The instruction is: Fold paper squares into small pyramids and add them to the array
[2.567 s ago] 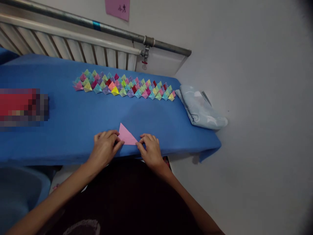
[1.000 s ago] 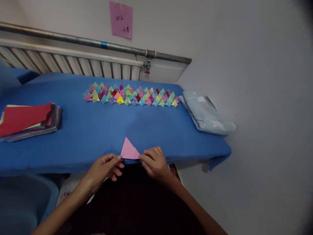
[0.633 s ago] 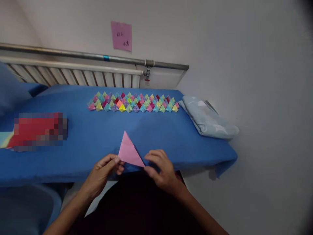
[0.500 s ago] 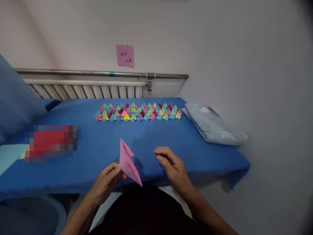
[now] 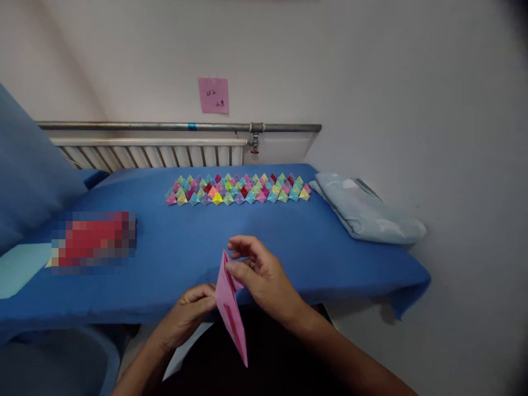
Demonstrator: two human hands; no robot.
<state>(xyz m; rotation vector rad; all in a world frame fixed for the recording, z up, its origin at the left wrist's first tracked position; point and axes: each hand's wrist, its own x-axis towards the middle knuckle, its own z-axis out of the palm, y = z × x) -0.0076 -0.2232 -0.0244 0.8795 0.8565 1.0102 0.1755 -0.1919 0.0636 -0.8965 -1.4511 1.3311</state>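
Observation:
A folded piece of pink paper (image 5: 226,297) is held up near my body, with pointed ends at top and bottom and a slit-like fold along its face. My left hand (image 5: 187,311) pinches its left edge between thumb and fingers. From the right, my right hand (image 5: 264,278) bends over the upper part, its thumb on the paper's fold and its fingers curled behind. Farther back on the blue cloth (image 5: 173,236), small multicoloured folded paper pieces (image 5: 239,190) stand in several close rows.
A folded pale blue cloth (image 5: 367,212) lies at the right by the wall. On the left are a pixelated red item (image 5: 97,236) and light blue paper (image 5: 20,269). Behind the table run a radiator (image 5: 177,155) and a pipe (image 5: 144,126). A blue tub (image 5: 58,360) stands below left.
My right hand has moved left from beside the paper onto its upper part. The left hand has brought the pink paper slightly right and lower, turning it more upright.

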